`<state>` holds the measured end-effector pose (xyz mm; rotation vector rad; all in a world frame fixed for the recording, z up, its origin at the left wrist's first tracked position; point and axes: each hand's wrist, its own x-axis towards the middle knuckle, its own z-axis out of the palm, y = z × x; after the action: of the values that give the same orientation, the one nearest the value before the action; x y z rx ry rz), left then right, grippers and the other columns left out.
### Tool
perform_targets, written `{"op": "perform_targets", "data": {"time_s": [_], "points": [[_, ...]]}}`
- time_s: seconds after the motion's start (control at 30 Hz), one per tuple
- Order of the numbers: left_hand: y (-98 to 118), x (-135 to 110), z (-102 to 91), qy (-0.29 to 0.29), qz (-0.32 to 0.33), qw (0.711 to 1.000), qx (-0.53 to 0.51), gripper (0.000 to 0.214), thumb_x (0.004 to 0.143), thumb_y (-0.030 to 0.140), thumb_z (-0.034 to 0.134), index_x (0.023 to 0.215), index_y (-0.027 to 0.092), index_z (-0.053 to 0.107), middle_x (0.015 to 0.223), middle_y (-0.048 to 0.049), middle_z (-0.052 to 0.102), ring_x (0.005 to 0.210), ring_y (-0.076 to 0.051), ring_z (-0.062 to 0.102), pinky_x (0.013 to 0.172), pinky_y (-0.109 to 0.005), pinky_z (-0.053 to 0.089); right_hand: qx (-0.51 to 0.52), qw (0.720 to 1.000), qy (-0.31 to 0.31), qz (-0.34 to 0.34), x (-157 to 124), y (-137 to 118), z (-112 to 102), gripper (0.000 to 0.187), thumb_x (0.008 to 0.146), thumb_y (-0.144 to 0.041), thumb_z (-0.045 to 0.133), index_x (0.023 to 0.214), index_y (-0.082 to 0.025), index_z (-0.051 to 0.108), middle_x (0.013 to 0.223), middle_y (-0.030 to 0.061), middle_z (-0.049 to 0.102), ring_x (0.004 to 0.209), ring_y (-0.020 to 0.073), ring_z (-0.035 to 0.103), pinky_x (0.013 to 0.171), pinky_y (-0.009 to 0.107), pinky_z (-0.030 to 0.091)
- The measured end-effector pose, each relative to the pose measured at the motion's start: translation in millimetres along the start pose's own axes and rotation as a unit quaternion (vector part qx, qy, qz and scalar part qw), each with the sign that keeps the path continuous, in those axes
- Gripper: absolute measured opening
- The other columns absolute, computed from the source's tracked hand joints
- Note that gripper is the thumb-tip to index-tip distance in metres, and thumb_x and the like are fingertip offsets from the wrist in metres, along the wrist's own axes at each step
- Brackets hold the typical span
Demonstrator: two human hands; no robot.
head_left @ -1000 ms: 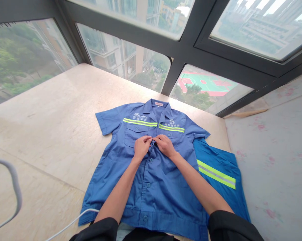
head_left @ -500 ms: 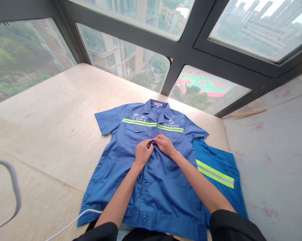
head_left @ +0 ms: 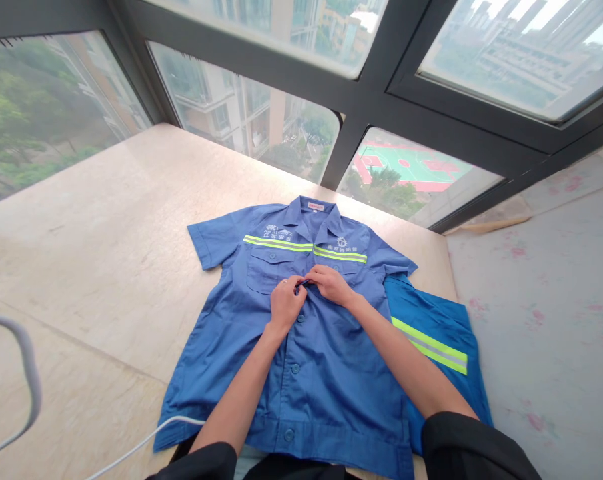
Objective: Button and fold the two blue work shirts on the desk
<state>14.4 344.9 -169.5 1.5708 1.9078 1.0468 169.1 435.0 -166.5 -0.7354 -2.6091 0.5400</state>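
Note:
A blue short-sleeved work shirt (head_left: 336, 373) lies spread out, front side up, with its collar toward the window. Yellow-green reflective stripes and white printing cross its chest. At the middle of the button front, my left hand (head_left: 287, 303) pinches the edge of the fabric. My right hand (head_left: 330, 283) is closed on the same edge, its fingertips close to the left ones. The button between the fingertips, if one is there, is hidden. Lower on the front, a button (head_left: 300, 319) and another button (head_left: 295, 368) show below my hands.
A second blue garment (head_left: 441, 327) with a reflective stripe lies partly under the shirt at right. The pale stone sill (head_left: 106, 247) reaches the dark window frame (head_left: 261, 67). A white cable (head_left: 146, 440) runs at lower left, and a floral-papered wall (head_left: 546, 320) stands at right.
Both hands stay at nearly the same place on the shirt front. The right fingers have shifted slightly upward, and the pinched fabric edge is turned a little differently.

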Motion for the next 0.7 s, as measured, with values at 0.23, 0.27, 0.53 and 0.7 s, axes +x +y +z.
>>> {"op": "perform_targets", "data": {"time_s": [0.23, 0.27, 0.53, 0.7], "points": [[-1.9, 0.8, -0.3, 0.007, 0.002, 1.000, -0.021, 0.020, 0.082, 0.014, 0.055, 0.095, 0.021, 0.068, 0.085, -0.0020, 0.071, 0.076, -0.016, 0.061, 0.073, -0.027, 0.045, -0.038, 0.997, 0.018, 0.058, 4.2, -13.5, 7.1, 0.022, 0.092, -0.010, 0.044, 0.094, -0.018, 0.065, 0.091, 0.0076, 0.061, 0.089, 0.0207, 0.055, 0.079, 0.032, 0.042], [-2.1, 0.9, -0.5, 0.010, -0.001, 0.999, -0.032, 0.018, 0.082, 0.015, 0.055, 0.095, 0.020, 0.068, 0.085, -0.0021, 0.071, 0.076, -0.016, 0.061, 0.074, -0.027, 0.045, -0.024, 0.996, 0.036, 0.072, 4.2, -16.0, 8.0, 0.021, 0.092, -0.011, 0.044, 0.095, -0.018, 0.064, 0.093, 0.0078, 0.060, 0.090, 0.0207, 0.056, 0.080, 0.032, 0.043], [-2.8, 1.6, -1.1, 0.033, -0.074, 0.985, -0.154, 0.024, 0.086, 0.027, 0.057, 0.107, 0.018, 0.063, 0.087, -0.0032, 0.071, 0.069, -0.013, 0.063, 0.072, -0.025, 0.048, 0.050, 0.962, 0.195, 0.183, -6.8, -40.9, 3.2, 0.011, 0.093, -0.027, 0.054, 0.099, -0.018, 0.058, 0.103, 0.0097, 0.057, 0.078, 0.0170, 0.055, 0.073, 0.030, 0.049], [-7.8, 7.1, -2.5, 0.016, -0.087, 0.977, -0.192, 0.029, 0.083, 0.025, 0.058, 0.111, 0.017, 0.061, 0.086, -0.0027, 0.070, 0.065, -0.012, 0.062, 0.067, -0.024, 0.048, 0.088, 0.971, 0.087, 0.202, -5.0, -44.2, 7.3, 0.010, 0.090, -0.024, 0.060, 0.097, -0.019, 0.065, 0.084, 0.0025, 0.064, 0.067, 0.0137, 0.056, 0.069, 0.027, 0.048]]}}
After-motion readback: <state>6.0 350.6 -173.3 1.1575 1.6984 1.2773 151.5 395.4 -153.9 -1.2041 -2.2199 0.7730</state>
